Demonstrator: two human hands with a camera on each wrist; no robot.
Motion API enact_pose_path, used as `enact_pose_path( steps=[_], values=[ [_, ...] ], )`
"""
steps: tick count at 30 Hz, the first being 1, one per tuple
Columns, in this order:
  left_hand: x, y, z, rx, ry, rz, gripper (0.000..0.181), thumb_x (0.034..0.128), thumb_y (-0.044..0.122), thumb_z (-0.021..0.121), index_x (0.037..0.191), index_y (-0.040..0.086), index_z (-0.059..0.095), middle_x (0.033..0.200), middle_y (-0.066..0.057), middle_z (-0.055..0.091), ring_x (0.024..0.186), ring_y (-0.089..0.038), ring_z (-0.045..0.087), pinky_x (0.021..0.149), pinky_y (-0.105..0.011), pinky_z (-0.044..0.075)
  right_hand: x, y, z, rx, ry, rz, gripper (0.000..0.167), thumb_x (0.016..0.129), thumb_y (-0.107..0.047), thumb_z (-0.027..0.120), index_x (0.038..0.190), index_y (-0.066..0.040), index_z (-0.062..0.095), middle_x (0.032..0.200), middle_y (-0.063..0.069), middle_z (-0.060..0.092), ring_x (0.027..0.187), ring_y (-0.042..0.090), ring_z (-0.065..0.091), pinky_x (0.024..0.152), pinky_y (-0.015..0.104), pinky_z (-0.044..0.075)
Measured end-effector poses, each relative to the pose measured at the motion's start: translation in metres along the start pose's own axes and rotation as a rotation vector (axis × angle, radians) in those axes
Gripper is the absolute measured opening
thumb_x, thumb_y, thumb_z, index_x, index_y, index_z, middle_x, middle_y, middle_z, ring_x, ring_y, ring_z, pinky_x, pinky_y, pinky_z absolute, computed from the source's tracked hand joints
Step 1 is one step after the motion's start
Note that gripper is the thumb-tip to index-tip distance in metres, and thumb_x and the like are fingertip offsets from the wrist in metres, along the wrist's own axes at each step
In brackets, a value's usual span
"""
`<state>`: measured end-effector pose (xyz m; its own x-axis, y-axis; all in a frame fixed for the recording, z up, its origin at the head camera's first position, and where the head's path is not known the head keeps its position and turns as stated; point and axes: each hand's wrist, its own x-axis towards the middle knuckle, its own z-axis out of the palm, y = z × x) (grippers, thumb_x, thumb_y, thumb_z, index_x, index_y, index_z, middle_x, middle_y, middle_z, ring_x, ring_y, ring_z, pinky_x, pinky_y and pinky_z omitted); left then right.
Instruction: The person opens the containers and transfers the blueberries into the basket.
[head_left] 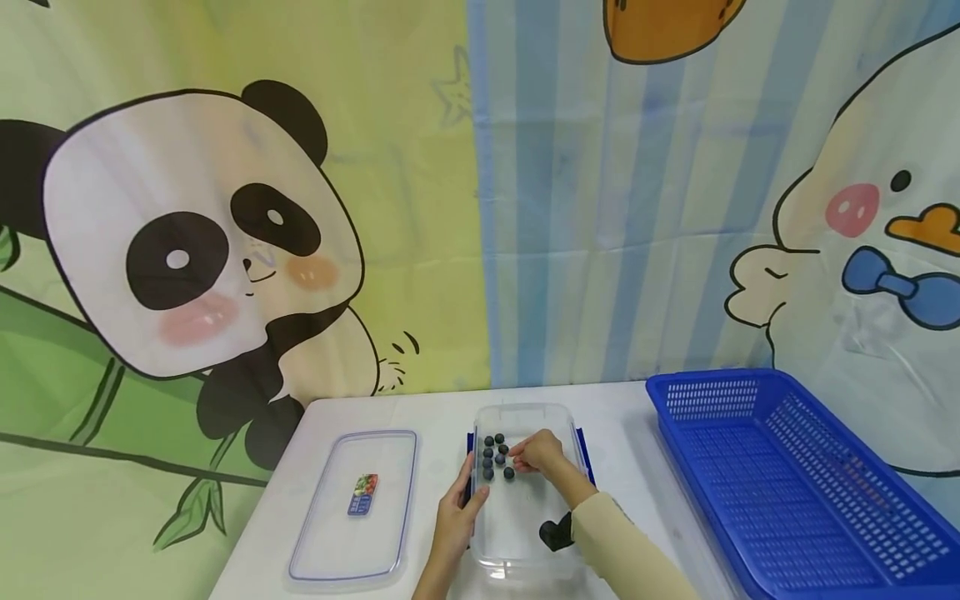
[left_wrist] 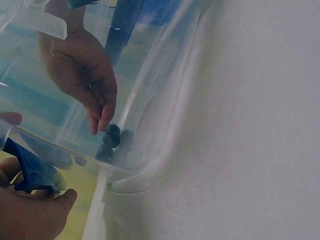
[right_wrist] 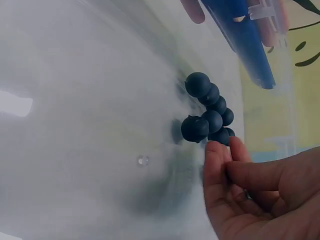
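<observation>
A clear plastic container (head_left: 517, 533) with blue side latches stands on the white table. Several dark blueberries (head_left: 488, 457) lie in its far left part, in two uneven rows; in the right wrist view the blueberries (right_wrist: 198, 85) sit close together along a wall. My left hand (head_left: 455, 521) grips the container's left side, thumb by the rim; in the left wrist view its fingers and thumb are around a blue latch (left_wrist: 37, 172). Inside the container is my right hand (head_left: 542, 452), fingers bent loosely together and fingertips right beside the blueberries. No berry shows between those fingers (right_wrist: 216, 170).
A clear lid (head_left: 330, 533) with a small colourful label (head_left: 363, 494) lies left of the container. On the right stands a large blue perforated basket (head_left: 795, 500). A patterned curtain (head_left: 555, 208) with cartoon figures hangs behind the table.
</observation>
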<state>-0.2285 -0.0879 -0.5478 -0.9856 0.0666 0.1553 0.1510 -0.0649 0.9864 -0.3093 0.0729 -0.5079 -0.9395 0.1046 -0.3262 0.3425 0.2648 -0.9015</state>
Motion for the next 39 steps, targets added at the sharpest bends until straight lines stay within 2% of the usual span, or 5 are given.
enact_pose_path(
  steps=[5,10,14,28,39],
  values=[
    [0.001,0.001,0.000,-0.019,-0.008,0.010,0.062,0.0887,0.015,0.060,0.142,0.003,0.031,0.149,-0.015,0.021,0.136,-0.027,0.017,0.108,-0.034,0.015,0.009,0.005,0.000,0.010,0.033,0.077,0.011,0.078,0.014,0.061,0.083,0.010,0.070,0.068,0.014,0.067,0.052,0.014,0.062,0.057,0.029,0.057],
    [0.004,-0.007,0.000,-0.017,0.002,0.006,0.062,0.0885,0.014,0.061,0.142,0.005,0.032,0.149,-0.014,0.022,0.136,-0.026,0.016,0.108,-0.033,0.014,0.039,0.028,-0.002,0.063,-0.067,0.162,0.013,0.073,0.011,0.069,0.086,0.006,0.071,0.079,0.017,0.069,0.064,0.019,0.066,0.062,0.028,0.057],
    [0.006,-0.007,-0.001,-0.012,0.014,-0.027,0.062,0.0872,0.014,0.062,0.142,0.005,0.034,0.148,-0.014,0.024,0.136,-0.025,0.018,0.107,-0.029,0.016,0.028,0.023,-0.006,0.110,-0.066,0.192,0.018,0.074,0.009,0.069,0.092,0.010,0.068,0.083,0.020,0.068,0.073,0.025,0.068,0.069,0.033,0.057],
    [0.006,-0.009,0.000,0.002,0.012,-0.026,0.062,0.0877,0.017,0.062,0.142,0.008,0.034,0.149,-0.011,0.024,0.136,-0.024,0.019,0.108,-0.033,0.015,0.026,0.024,-0.005,-0.048,-0.116,0.181,0.013,0.069,-0.001,0.078,0.079,0.003,0.070,0.070,0.013,0.068,0.062,0.020,0.066,0.058,0.028,0.057],
    [0.005,-0.007,0.000,0.003,0.012,-0.015,0.059,0.0887,0.013,0.060,0.142,0.006,0.034,0.148,-0.011,0.025,0.136,-0.023,0.018,0.108,-0.030,0.015,0.008,0.017,-0.004,-0.087,-0.088,0.074,0.011,0.072,0.006,0.073,0.083,0.005,0.071,0.071,0.011,0.069,0.059,0.016,0.065,0.063,0.030,0.057]
  ],
)
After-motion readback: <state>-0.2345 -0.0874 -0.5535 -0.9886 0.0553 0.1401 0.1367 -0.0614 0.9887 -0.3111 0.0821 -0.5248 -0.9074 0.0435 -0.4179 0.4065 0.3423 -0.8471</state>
